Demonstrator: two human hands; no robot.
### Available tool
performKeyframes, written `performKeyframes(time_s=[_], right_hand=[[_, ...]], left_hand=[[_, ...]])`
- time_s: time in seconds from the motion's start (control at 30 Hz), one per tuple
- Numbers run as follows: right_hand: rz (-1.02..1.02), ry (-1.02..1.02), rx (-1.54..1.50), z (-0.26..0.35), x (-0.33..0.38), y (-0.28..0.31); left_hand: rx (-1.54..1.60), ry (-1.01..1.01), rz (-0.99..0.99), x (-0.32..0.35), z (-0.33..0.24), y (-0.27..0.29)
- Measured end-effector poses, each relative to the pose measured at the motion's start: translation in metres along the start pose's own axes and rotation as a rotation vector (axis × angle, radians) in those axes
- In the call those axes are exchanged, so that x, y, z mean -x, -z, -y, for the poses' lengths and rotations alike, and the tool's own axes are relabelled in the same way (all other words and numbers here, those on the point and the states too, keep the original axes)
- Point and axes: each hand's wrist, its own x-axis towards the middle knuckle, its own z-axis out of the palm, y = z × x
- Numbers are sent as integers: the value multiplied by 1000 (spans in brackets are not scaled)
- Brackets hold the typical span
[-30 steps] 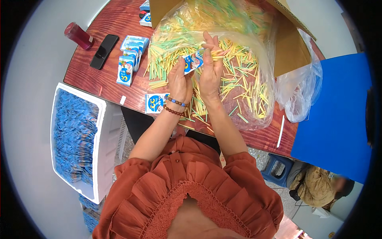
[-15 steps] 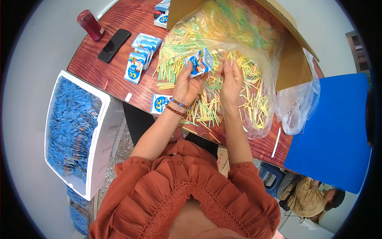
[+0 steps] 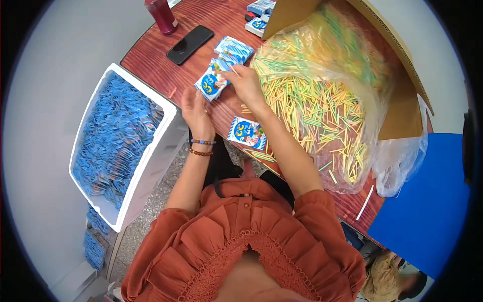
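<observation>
My right hand (image 3: 245, 86) reaches across to a short row of overlapping blue-and-white packets (image 3: 235, 49). Its fingertips are closed on the upper edge of the front packet (image 3: 210, 83), which lies tilted at the near end of that row. My left hand (image 3: 197, 117), with beaded bracelets on the wrist, is just off the table's edge beside this packet. Its fingers are stretched out and nothing shows in them. One more blue-and-white packet (image 3: 247, 133) lies flat near the table's front edge, below my right forearm.
Yellow and green thin sticks (image 3: 322, 110) spill from a clear plastic bag out of a cardboard box (image 3: 402, 108). A white foam box (image 3: 168, 118) full of blue packets stands at left. A phone (image 3: 190, 45), a red-lidded jar (image 3: 162, 17) and a blue board (image 3: 417, 186) surround the work area.
The packet held in my left hand over the sticks has left it. Both hands moved left, the right to the packet row. The view has swung left, shifting everything rightward.
</observation>
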Motion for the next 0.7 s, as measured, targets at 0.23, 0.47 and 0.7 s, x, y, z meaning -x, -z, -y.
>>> performKeyframes(time_s=[0.23,0.47,0.7], right_hand=[[-1,-14,360,-12,-20,5],[-292,-207,797,-8,89,148],[27,148,622,-17,127,120]], left_hand=[[-859,-493,278,-21,12,11],[-981,-531,307,-4,-6,16],[-1371,-632,722,43,-7,11]])
